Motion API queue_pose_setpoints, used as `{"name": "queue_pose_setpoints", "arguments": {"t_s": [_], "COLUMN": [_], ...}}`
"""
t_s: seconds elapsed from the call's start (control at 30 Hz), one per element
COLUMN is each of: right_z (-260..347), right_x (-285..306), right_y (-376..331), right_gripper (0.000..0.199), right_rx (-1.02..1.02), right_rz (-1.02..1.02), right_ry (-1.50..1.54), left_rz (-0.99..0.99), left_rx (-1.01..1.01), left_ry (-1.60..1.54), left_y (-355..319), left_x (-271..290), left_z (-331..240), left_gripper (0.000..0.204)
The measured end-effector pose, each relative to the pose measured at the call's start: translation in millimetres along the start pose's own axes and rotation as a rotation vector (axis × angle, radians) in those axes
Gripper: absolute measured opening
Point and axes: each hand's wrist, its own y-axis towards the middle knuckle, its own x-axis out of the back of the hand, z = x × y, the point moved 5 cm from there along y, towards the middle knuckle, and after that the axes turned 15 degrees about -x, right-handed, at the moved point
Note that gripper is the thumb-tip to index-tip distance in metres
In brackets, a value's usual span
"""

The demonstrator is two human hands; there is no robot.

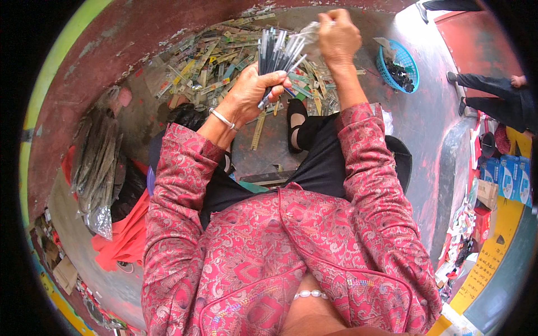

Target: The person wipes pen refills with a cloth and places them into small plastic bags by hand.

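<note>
My left hand [255, 92], with a pale bangle on its wrist, grips a bundle of thin dark sticks [276, 56] with silvery ends, which look like pens or refills. The sticks fan out upward from my fist. Just right of their tips, my right hand [339, 38] is closed on a crumpled whitish, see-through wrapper [308, 35], possibly a plastic bag. The wrapper hangs close against the bundle; whether they touch is hard to tell. Beneath both hands, a wide heap of yellowish and clear rulers [210, 70] lies on the floor.
A blue basket [410, 56] with black scraps stands to the right. Clear bags of dark sticks [98, 162] lie at the left, above red fabric [126, 235]. A reddish wall [95, 73] curves round the far left. Blue boxes [507, 176] and another person's legs [487, 95] are at the right.
</note>
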Motion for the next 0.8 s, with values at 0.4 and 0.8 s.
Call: {"name": "queue_pose_setpoints", "arguments": {"t_s": [0.4,0.8], "right_z": [10,8], "right_x": [-9,-8], "right_y": [-40,-31], "right_gripper": [0.035,0.037], "right_rx": [-0.351,-0.305], "right_rz": [0.793,0.725], "right_ry": [0.553,0.554], "left_rz": [-0.013,0.067], "left_rx": [-0.164,-0.182], "left_ry": [0.255,0.287], "left_y": [6,9], "left_x": [2,-7], "left_z": [2,2], "left_gripper": [0.012,0.014]}}
